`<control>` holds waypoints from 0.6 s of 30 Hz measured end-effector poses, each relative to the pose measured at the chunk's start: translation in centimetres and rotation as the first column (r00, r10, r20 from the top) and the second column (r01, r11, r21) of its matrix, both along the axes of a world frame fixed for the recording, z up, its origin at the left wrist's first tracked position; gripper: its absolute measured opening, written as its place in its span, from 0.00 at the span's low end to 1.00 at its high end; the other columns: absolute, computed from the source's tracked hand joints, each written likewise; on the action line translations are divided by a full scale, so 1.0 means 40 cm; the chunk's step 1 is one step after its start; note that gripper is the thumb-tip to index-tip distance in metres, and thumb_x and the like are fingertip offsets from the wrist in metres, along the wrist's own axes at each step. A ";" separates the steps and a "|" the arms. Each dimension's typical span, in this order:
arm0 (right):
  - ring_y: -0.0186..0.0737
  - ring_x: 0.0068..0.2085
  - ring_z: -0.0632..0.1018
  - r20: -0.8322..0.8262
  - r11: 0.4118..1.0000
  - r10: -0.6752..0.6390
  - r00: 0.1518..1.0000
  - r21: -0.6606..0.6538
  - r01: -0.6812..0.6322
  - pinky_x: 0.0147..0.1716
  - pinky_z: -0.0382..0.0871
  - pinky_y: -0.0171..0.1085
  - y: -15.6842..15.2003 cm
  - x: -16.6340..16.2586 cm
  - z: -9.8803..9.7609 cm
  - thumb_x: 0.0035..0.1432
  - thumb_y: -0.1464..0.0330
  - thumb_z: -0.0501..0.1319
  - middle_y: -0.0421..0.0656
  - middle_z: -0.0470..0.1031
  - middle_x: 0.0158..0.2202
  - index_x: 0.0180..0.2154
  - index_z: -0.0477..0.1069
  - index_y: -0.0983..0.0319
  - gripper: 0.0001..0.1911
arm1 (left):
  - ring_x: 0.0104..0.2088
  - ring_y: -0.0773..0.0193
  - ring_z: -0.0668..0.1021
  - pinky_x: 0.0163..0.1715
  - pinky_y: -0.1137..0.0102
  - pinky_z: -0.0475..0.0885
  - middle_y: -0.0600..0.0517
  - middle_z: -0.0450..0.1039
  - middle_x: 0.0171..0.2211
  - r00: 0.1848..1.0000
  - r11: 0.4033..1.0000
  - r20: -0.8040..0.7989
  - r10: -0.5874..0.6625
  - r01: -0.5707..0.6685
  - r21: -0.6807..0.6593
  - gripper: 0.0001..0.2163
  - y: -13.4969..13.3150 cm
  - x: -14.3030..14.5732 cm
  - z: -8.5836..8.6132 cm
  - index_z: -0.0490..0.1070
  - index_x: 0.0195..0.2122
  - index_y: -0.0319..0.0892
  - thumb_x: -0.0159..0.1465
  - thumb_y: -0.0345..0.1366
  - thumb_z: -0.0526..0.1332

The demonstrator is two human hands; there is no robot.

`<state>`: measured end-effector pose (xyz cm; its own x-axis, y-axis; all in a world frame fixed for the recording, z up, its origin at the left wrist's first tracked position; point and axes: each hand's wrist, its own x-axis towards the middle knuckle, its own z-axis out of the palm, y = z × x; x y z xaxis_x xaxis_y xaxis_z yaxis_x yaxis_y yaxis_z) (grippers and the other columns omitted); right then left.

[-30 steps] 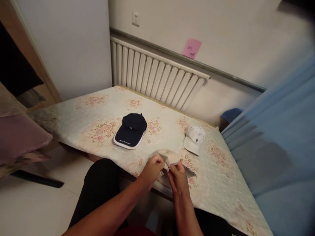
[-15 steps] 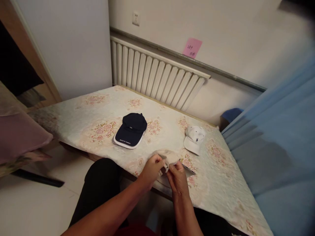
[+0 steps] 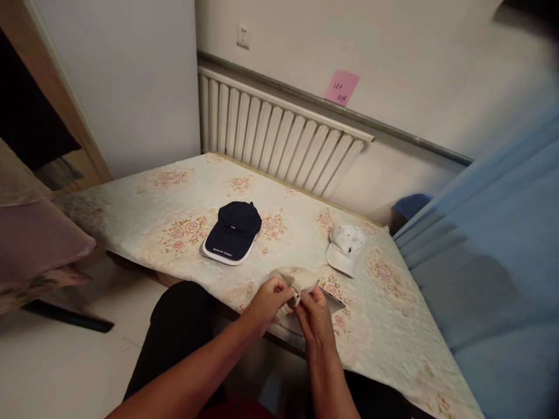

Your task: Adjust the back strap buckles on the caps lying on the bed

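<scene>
Flower-patterned table cover [image 3: 393, 340], spread beneath left hand [image 3: 267, 301] and right hand [image 3: 316, 314]; radiator [image 3: 271, 128], fixed beyond. Navy cap [image 3: 234, 231], laid ahead and left of the hands, seemingly placed out of their way. Beige cap [image 3: 294, 275], pinched by both hands at the near edge, presumably because soft cloth would sag if held singly. White cap [image 3: 344, 247], set ahead and right.

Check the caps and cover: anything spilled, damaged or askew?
Nothing stands out. The navy cap and white cap sit on the floral cover; no spill or damage shows. The left hand and right hand partly hide the beige cap, whose condition is unclear.
</scene>
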<state>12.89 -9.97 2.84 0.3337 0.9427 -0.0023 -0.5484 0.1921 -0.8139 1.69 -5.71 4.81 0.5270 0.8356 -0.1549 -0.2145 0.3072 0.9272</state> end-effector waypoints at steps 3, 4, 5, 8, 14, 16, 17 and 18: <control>0.40 0.40 0.77 -0.002 1.000 0.016 1.000 0.001 -0.016 0.44 0.69 0.41 -0.001 0.000 -0.001 0.49 0.71 0.64 0.40 0.78 0.39 0.44 0.72 0.56 0.18 | 0.20 0.70 0.70 0.24 0.73 0.64 0.56 0.67 0.19 1.000 0.999 0.010 0.022 -0.021 -0.032 0.11 -0.002 0.005 -0.008 0.61 0.24 0.41 0.52 0.41 0.62; 0.40 0.40 0.77 -0.003 1.000 0.019 1.000 0.000 -0.019 0.43 0.70 0.40 0.000 0.000 -0.002 0.49 0.71 0.64 0.40 0.78 0.39 0.44 0.72 0.56 0.18 | 0.20 0.71 0.70 0.24 0.73 0.64 0.57 0.67 0.19 0.999 0.999 -0.001 0.038 -0.038 -0.037 0.12 -0.003 0.008 -0.011 0.61 0.24 0.41 0.52 0.41 0.62; 0.39 0.39 0.77 -0.004 1.000 0.019 1.000 -0.002 -0.019 0.42 0.70 0.39 0.000 0.001 -0.003 0.49 0.72 0.64 0.40 0.78 0.39 0.44 0.72 0.56 0.17 | 0.20 0.71 0.70 0.24 0.74 0.64 0.57 0.67 0.19 0.998 0.997 -0.014 0.056 -0.057 -0.043 0.12 -0.003 0.012 -0.016 0.60 0.24 0.41 0.52 0.41 0.62; 0.38 0.37 0.77 -0.004 1.000 0.021 1.000 -0.005 -0.021 0.40 0.71 0.38 0.003 0.002 -0.008 0.48 0.72 0.65 0.40 0.78 0.38 0.43 0.72 0.57 0.18 | 0.20 0.71 0.70 0.23 0.74 0.65 0.57 0.66 0.19 0.993 0.992 -0.054 0.105 -0.108 -0.065 0.13 -0.002 0.022 -0.029 0.59 0.24 0.41 0.51 0.42 0.62; 0.38 0.38 0.77 -0.025 1.000 0.013 1.000 -0.001 -0.013 0.43 0.69 0.39 0.004 0.006 -0.014 0.47 0.72 0.66 0.41 0.78 0.38 0.43 0.72 0.58 0.18 | 0.19 0.71 0.70 0.24 0.71 0.69 0.58 0.66 0.20 0.997 0.992 -0.061 0.037 -0.044 -0.117 0.16 0.013 0.026 -0.059 0.57 0.25 0.42 0.51 0.46 0.63; 0.38 0.39 0.77 -0.028 1.000 0.018 0.999 0.002 -0.018 0.43 0.69 0.39 0.002 0.006 -0.015 0.47 0.72 0.66 0.41 0.78 0.38 0.43 0.72 0.58 0.18 | 0.19 0.70 0.71 0.24 0.71 0.69 0.57 0.67 0.20 0.999 0.988 -0.041 -0.021 0.014 -0.154 0.16 0.016 0.020 -0.061 0.57 0.26 0.42 0.51 0.46 0.63; 0.38 0.39 0.77 -0.028 1.000 0.021 0.999 0.004 -0.021 0.43 0.69 0.38 0.001 0.006 -0.015 0.47 0.72 0.66 0.41 0.78 0.39 0.43 0.72 0.59 0.18 | 0.19 0.70 0.72 0.24 0.71 0.69 0.57 0.68 0.20 0.998 0.982 -0.031 -0.050 0.044 -0.183 0.16 0.015 0.016 -0.059 0.57 0.26 0.42 0.51 0.46 0.63; 0.38 0.39 0.77 -0.026 1.000 0.024 0.999 0.005 -0.024 0.43 0.69 0.38 0.000 0.006 -0.016 0.47 0.71 0.66 0.42 0.78 0.39 0.43 0.72 0.59 0.18 | 0.20 0.69 0.73 0.24 0.71 0.69 0.56 0.69 0.21 0.997 0.974 -0.023 -0.075 0.069 -0.215 0.16 0.014 0.011 -0.056 0.58 0.27 0.43 0.51 0.46 0.63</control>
